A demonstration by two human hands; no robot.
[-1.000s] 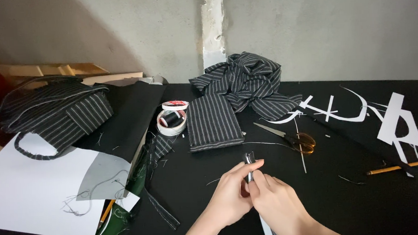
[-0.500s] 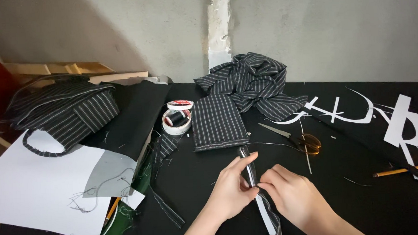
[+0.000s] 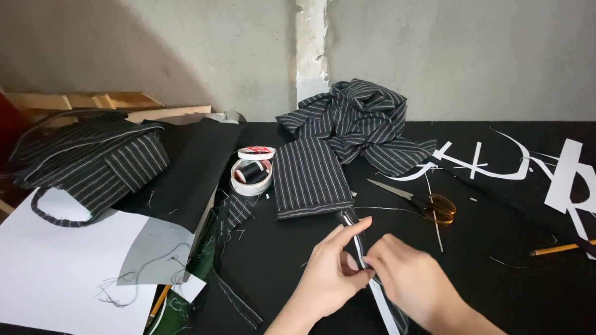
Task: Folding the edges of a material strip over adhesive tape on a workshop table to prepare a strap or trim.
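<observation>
- Hands low in centre of the black desk (image 3: 517, 285), close together, fingertips meeting over one narrow strip.
- Left hand (image 3: 329, 270): thumb and forefinger pinched on the striped fabric strip (image 3: 354, 233), other fingers curled under.
- Right hand (image 3: 410, 276): fingers closed on the same strip, just right of the left hand, knuckles up.
- Strip runs from the folded panel down between both hands, then on toward the lower edge; a white backing shows along its lower part.
- Folded pinstripe panel (image 3: 310, 177) lies flat just above the hands, touching the strip's upper end.
- Crumpled pinstripe fabric (image 3: 359, 121) heaped behind the panel, near the wall.
- Scissors (image 3: 416, 199) with amber handles lie right of the strip, apart from the right hand.
- White tape roll (image 3: 252, 183) left of the panel, a black thread spool inside its ring; a small round red-and-white lid (image 3: 256, 152) just behind it.
- Striped bag (image 3: 83, 163) at far left, resting on large white paper (image 3: 41, 279).
- White paper cut-outs (image 3: 573, 182) scattered at far right; yellow pencil (image 3: 569, 247) below them, well apart from the hands.
</observation>
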